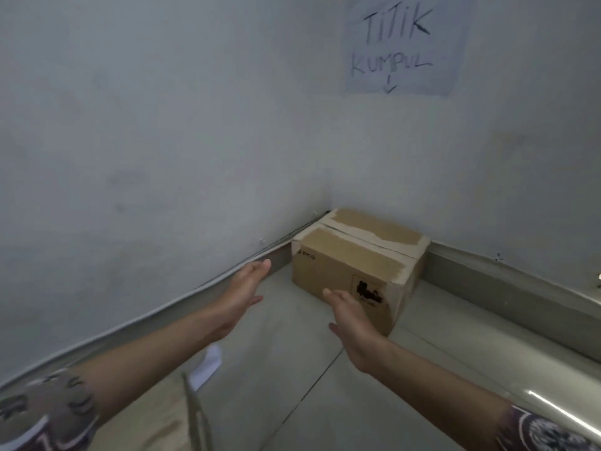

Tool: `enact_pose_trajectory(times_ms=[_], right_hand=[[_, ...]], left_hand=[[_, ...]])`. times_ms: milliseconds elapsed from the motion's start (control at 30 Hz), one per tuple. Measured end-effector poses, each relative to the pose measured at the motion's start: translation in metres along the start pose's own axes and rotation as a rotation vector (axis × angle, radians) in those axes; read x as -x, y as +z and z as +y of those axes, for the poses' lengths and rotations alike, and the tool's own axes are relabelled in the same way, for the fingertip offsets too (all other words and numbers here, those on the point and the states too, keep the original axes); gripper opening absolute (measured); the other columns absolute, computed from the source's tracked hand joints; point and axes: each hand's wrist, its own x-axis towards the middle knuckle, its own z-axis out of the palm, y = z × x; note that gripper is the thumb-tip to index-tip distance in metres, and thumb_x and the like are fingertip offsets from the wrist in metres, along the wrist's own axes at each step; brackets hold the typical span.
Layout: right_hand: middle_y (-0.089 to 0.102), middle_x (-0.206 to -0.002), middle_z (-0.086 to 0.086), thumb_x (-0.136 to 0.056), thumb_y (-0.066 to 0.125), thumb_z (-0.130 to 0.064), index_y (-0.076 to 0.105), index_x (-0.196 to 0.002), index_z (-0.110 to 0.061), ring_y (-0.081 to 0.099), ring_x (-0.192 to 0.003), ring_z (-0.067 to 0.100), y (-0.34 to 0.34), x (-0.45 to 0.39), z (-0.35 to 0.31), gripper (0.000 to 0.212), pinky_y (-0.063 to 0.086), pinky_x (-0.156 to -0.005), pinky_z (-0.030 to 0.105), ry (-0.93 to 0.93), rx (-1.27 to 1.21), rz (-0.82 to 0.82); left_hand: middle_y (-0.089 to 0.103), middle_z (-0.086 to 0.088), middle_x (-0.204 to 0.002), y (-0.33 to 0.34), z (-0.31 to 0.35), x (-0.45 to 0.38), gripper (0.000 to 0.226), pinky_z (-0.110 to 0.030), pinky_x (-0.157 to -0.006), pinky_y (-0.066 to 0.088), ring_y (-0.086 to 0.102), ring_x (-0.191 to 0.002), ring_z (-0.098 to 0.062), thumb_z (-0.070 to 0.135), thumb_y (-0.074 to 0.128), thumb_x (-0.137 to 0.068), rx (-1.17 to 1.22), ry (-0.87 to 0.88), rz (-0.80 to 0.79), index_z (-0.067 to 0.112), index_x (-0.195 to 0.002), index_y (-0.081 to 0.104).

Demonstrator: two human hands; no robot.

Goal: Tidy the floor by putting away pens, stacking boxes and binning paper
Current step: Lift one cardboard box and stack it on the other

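Cardboard box (354, 271) sits cornered between walls (162, 125), paper (206, 366) nearby

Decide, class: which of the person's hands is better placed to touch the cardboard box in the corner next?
Right. The right hand is open and overlaps the cardboard box's near face, while the left hand hovers open beside it, nearer the wall.

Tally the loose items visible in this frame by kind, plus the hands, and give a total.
Cardboard box: 1, in the corner on the floor
White paper: 1, on the floor under the left forearm
Handwritten wall sign: 1
Hands: 2, left hand and right hand, both open and empty
Pens: 0 visible
Total: 5
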Motion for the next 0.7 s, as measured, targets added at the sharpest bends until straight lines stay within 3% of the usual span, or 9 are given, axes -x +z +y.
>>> enact_pose_trajectory(times_ms=[100,200,267,400,567,700], right_hand=[[0.038,-0.140,0.000,-0.099,0.039,-0.034,0.041,-0.133,-0.016,0.036,-0.131,0.020,0.026,0.031,-0.002,0.039,0.030,-0.113,0.039,-0.015,0.030,-0.131],[0.046,-0.111,-0.003,-0.099,0.041,-0.030,0.049,-0.112,-0.021,0.047,-0.100,0.013,0.053,0.058,0.004,0.017,0.036,-0.099,0.030,0.008,0.039,-0.247],[0.047,-0.104,-0.005,-0.099,0.043,-0.028,0.049,-0.104,-0.022,0.046,-0.092,0.011,0.070,0.072,0.012,0.010,0.036,-0.095,0.029,0.022,0.065,-0.305],[0.045,-0.119,-0.003,-0.098,0.044,-0.029,0.048,-0.108,-0.021,0.041,-0.109,0.014,0.097,0.095,0.027,0.013,0.034,-0.103,0.034,0.038,0.114,-0.397],[0.038,-0.141,0.003,-0.098,0.042,-0.033,0.040,-0.134,-0.012,0.039,-0.124,0.019,0.123,0.115,0.049,0.042,0.031,-0.112,0.038,0.034,0.243,-0.459],[0.043,-0.137,0.005,-0.098,0.042,-0.032,0.035,-0.133,-0.013,0.043,-0.115,0.018,0.136,0.127,0.072,0.041,0.035,-0.106,0.038,0.059,0.300,-0.487]], left_hand=[[0.045,0.007,-0.120,-0.031,0.000,0.050,0.017,-0.032,-0.099,0.036,0.039,-0.118,-0.006,0.034,0.040,-0.098,-0.087,0.004,0.032,0.023,-0.108,0.048],[0.050,0.010,-0.111,-0.065,-0.006,0.097,0.015,-0.030,-0.097,0.037,0.046,-0.106,-0.004,0.037,0.040,-0.097,-0.143,-0.020,0.093,0.028,-0.098,0.052],[0.051,0.013,-0.107,-0.086,-0.013,0.126,0.014,-0.029,-0.096,0.036,0.046,-0.106,-0.006,0.038,0.041,-0.097,-0.166,-0.039,0.146,0.032,-0.091,0.053],[0.049,0.008,-0.117,-0.131,-0.028,0.185,0.014,-0.029,-0.098,0.034,0.043,-0.113,-0.009,0.039,0.040,-0.097,-0.194,-0.093,0.276,0.035,-0.088,0.051],[0.047,0.004,-0.126,-0.184,-0.053,0.252,0.024,-0.033,-0.107,0.031,0.042,-0.120,-0.012,0.039,0.037,-0.097,-0.310,-0.180,0.414,0.026,-0.114,0.049],[0.042,0.013,-0.127,-0.223,-0.080,0.300,0.038,-0.027,-0.101,0.027,0.038,-0.121,-0.008,0.039,0.037,-0.098,-0.359,-0.256,0.503,0.020,-0.130,0.047]])
